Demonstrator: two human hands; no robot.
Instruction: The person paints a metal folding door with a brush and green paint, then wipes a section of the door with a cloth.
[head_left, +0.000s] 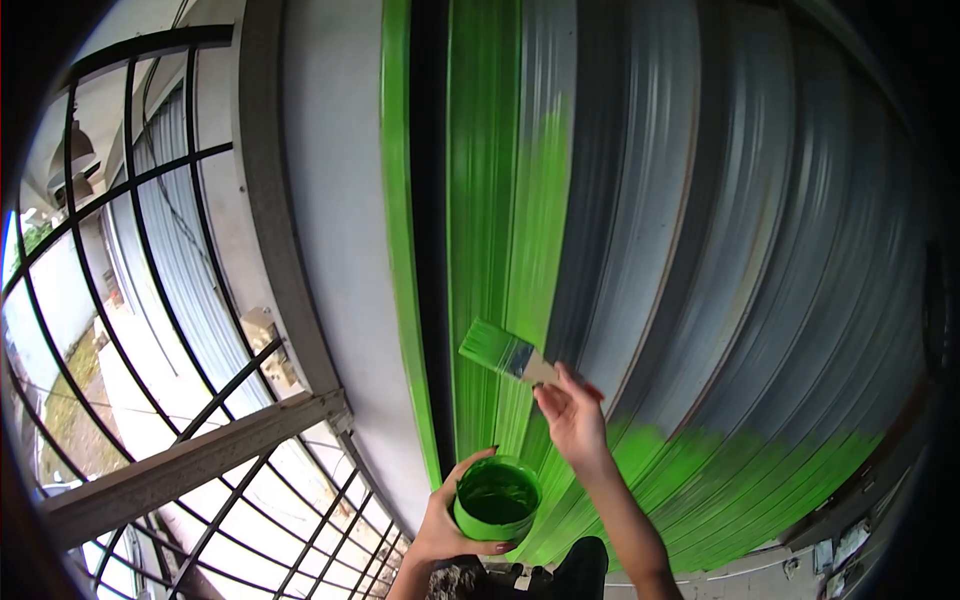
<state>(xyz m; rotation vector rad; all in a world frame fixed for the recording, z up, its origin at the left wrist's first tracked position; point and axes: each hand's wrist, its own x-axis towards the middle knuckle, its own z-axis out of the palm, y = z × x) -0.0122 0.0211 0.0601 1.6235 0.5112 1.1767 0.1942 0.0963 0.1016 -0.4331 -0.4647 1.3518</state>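
Observation:
My right hand [577, 415] grips the pale handle of a paintbrush [510, 352], its bristles coated in green and pointing up and left. The brush overlaps the green-painted strip of a ribbed metal shutter [660, 200]. Lower down, my left hand [440, 525] is wrapped round a cup of green paint [497, 495], whose open top faces me. Green covers the shutter's left ribs and a band along its bottom, while the upper right ribs are grey.
On the left stands a black metal grille [135, 180] with a wooden crossbar [190, 470], and daylight comes through it. A pale wall strip [340, 200] runs between the grille's frame and the shutter. My dark-clothed leg [585, 570] shows at the bottom.

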